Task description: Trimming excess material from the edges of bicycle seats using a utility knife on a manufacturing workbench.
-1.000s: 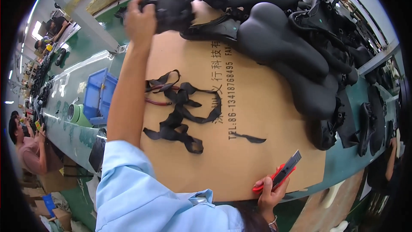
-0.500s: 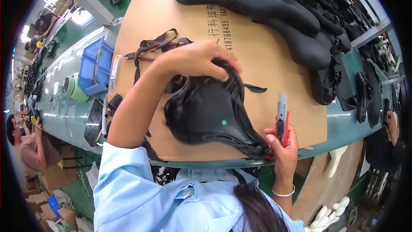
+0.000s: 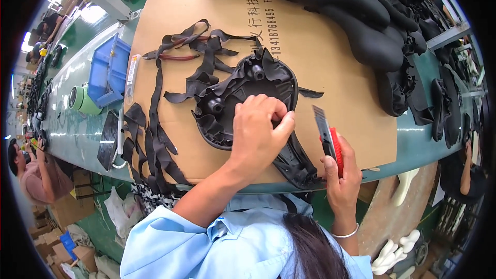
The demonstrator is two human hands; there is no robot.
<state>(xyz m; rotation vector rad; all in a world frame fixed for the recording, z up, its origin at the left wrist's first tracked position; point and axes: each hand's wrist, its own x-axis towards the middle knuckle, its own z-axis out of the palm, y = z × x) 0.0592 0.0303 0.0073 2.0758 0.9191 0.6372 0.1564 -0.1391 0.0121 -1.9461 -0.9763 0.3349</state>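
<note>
Saddle shell (image 3: 243, 98) lies underside up on the cardboard sheet (image 3: 336, 72) covering the surface, its narrow end toward the person. Left hand (image 3: 258, 129) is clamped over the shell's rim, hiding that part. Right hand (image 3: 341, 170) is fisted round a red-handled utility knife (image 3: 326, 134), blade up. Blue bin (image 3: 106, 70): contents unreadable. Trimmed black strips (image 3: 155, 139) left of the shell.

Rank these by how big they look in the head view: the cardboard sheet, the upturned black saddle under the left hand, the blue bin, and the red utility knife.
Largest to smallest:
1. cardboard sheet
2. black saddle
3. blue bin, though it lies farther from the camera, so its look may understate it
4. red utility knife, held in the right hand
</note>
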